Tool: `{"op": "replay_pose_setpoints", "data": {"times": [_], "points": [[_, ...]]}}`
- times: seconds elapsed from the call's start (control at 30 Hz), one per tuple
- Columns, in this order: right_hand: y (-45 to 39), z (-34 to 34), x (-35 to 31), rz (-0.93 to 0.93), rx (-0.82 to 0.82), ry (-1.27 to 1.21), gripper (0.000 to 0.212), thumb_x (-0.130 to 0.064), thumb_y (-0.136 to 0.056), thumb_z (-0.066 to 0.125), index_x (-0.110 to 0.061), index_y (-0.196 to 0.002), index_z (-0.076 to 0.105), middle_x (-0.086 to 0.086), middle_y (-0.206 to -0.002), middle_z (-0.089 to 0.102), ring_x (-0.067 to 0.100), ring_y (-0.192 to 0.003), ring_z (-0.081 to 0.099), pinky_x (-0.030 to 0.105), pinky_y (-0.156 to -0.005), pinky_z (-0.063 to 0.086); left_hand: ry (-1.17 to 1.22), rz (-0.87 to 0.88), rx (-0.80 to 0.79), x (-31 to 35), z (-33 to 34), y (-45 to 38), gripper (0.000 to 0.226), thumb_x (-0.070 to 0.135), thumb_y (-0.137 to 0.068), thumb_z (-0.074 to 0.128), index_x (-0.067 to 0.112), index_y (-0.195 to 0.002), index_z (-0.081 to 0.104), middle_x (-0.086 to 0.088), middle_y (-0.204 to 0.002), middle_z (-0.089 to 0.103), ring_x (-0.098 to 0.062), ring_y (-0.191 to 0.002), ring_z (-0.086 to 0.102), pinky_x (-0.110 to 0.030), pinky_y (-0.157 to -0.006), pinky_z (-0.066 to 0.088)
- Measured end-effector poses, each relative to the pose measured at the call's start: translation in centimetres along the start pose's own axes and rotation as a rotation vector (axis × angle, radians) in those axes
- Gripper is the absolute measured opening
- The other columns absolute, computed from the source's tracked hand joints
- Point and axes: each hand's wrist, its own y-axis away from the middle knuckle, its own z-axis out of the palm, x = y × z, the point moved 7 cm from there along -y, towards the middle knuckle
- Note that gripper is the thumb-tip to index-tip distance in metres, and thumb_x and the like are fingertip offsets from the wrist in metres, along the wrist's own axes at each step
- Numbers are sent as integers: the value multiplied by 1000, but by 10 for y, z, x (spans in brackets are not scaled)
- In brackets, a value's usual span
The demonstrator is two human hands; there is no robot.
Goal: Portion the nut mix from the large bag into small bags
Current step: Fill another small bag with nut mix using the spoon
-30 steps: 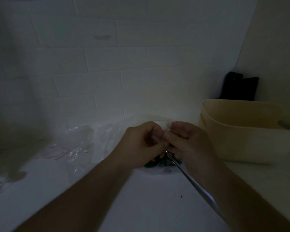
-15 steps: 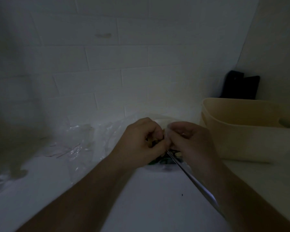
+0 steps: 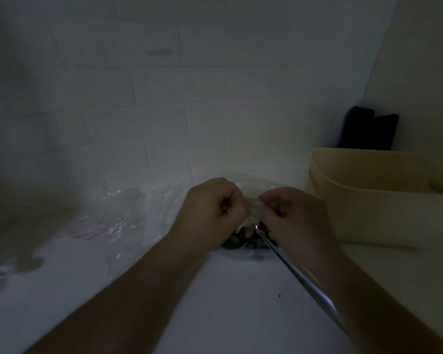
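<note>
I see a beige plastic bin (image 3: 384, 200) on the white counter (image 3: 228, 302), a black object (image 3: 366, 130) behind it against the tiled wall (image 3: 164, 98).

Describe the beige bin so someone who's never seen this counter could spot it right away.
Look to the right end of the white counter, where the tiled wall meets the side wall. The beige bin sits there, just right of the right hand. It is the only rigid, opaque container; its neighbours are crinkled clear plastic bags.

Small bag (image 3: 253, 209) between left hand (image 3: 210, 208) and right hand (image 3: 296, 215), nut mix (image 3: 237, 238) below them, metal handle (image 3: 294, 272) running back under right hand, loose plastic bags (image 3: 118, 215) left, tub (image 3: 384, 198) right on counter (image 3: 228, 315), tiled wall (image 3: 164, 111) behind.
</note>
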Motion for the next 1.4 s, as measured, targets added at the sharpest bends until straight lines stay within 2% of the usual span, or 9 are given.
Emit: {"op": "replay_pose_setpoints", "data": {"times": [0.1,0.17,0.3,0.43,0.77,0.93,1.1,1.23,1.4], "points": [[2,4,-1,47,-59,-125,17,-12,-89,72,-26,-81,79,-6,-79,77,7,-74,72,24,-69,55,13,116,-48,9,4,2,9,19,-86,71,14,-83,65,2,-120,62,-12,-119,57,-27,-95,45],[5,8,-1,139,-115,-347,27,1,-89,63,-19,-79,79,3,-71,75,14,-64,72,24,-55,53,65,134,-133,10,8,4,42,28,-77,88,15,-103,59,3,-137,56,-15,-134,51,-29,-104,44],[9,16,-5,203,-223,-563,29,5,-91,64,-17,-85,81,9,-81,79,27,-75,78,32,-58,59,64,-9,-290,1,21,7,86,51,-67,90,29,-136,43,11,-127,57,-9,-115,59,-34,-92,54],[6,11,-1,145,-150,-413,24,4,-86,69,-17,-91,81,0,-76,78,13,-67,75,21,-54,54,24,31,-290,-2,21,6,65,39,-75,91,28,-127,52,12,-108,60,-7,-95,60,-22,-76,50],[1,7,2,102,-108,-407,23,5,-84,74,-18,-83,76,0,-72,77,13,-65,75,25,-58,56,-100,144,-263,-4,13,2,56,37,-73,86,21,-122,63,9,-97,55,-9,-90,50,-19,-83,38],[0,9,-2,-5,-258,-389,19,-6,-91,75,-25,-91,74,-3,-77,77,13,-68,75,27,-65,61,-38,82,-292,-10,11,3,57,36,-72,86,26,-123,63,5,-99,56,-11,-97,53,-20,-82,38],[-2,2,13,-371,-531,245,50,-5,-96,67,-54,-89,71,-23,-93,65,-5,-93,62,7,-77,41,22,-131,-264,-30,-5,-3,51,43,-75,82,37,-121,62,5,-109,56,-2,-102,52,-9,-81,37],[12,20,46,-377,-828,358,80,7,-87,56,-73,-90,66,-15,-97,53,7,-90,57,25,-80,47,125,-208,-212,-41,-18,-6,46,37,-79,84,41,-120,63,6,-115,60,-5,-107,58,-17,-89,47],[12,17,29,-469,-791,324,40,-5,-89,67,-45,-87,74,-17,-93,60,4,-90,60,20,-80,48,116,-262,-196,-55,-25,-7,44,45,-78,85,44,-116,62,5,-111,65,-12,-98,64,-33,-88,55]]}}
